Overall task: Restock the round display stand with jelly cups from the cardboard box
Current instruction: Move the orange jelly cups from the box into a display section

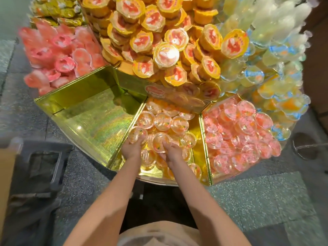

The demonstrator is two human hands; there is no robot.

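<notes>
Here, low in the frame's centre, the left hand [132, 148] grips 1 clear jelly cup [137, 134] and the right hand [170, 151] grips another clear cup [161, 142], both showing orange-flecked jelly, round faces turned up toward the camera. They sit over the middle gold compartment [194, 128] of the round display stand [58, 102]. Fingertips are hidden behind the cups; a cardboard box [6, 173] is cut off at left.
</notes>
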